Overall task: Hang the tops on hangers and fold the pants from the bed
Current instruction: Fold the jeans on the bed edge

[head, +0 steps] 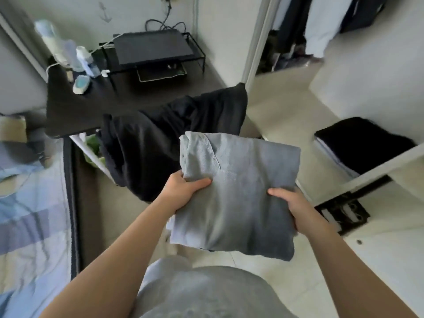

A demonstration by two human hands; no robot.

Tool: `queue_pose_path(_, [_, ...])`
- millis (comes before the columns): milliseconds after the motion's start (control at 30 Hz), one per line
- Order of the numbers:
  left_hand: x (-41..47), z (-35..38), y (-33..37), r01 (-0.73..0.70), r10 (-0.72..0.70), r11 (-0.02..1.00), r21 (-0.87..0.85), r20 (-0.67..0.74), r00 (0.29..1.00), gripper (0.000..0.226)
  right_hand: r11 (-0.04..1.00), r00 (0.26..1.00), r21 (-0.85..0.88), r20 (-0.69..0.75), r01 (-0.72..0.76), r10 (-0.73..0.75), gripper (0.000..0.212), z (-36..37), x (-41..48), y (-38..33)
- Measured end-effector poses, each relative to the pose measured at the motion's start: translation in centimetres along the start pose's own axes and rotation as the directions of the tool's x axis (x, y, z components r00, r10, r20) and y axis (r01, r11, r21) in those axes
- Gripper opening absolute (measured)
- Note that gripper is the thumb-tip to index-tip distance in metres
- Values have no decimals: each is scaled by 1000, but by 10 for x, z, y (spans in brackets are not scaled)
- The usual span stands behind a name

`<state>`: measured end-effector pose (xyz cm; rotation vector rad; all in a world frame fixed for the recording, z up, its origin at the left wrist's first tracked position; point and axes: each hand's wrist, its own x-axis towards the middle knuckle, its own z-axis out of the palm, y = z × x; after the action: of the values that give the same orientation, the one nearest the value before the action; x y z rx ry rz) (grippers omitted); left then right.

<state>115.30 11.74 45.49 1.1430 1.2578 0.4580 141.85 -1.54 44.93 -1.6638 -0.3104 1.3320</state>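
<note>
Left hand (pixel 183 191) and right hand (pixel 296 208) grasp folded grey pants (pixel 238 191), centre frame; folding seems done; next I need somewhere flat.

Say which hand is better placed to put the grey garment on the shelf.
Probably right: the right hand grips the grey garment on the side nearest the shelf; the left hand holds the far side.

Bare floor (pixel 280 120) lies open ahead between the table (pixel 75 109), draped with a dark garment (pixel 149 143), and the white shelf (pixel 378 169) holding a black stack (pixel 362 141); the bed (pixel 29 226) bounds the left.
</note>
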Motion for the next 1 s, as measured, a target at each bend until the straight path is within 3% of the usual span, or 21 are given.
queue_pose_path(167, [73,75,52,-121,92,976,183,157,983,46,989,955,102,-290,103,-70,80,-54,11,-16])
queue_pose_path(367, [168,149,127,-229,133,947,226,374,918,49,938,826,294,-563,181,17,102,-81,49,-50])
queue_pose_path(633, [299,222,214,-300,53,889,346,572,818,59,858,752,422,-656,292,67,73,-82,125,-102])
queue_pose_path(833, [371,273,229,-314,-29,822,475,586,810,60,810,700,488,-700,325,140,50,-88,179,-117])
queue_pose_path(1000, [414,307,222,-246,-108,819,517,561,820,64,807,680,489,-717,331,155,40,-114,223,-126])
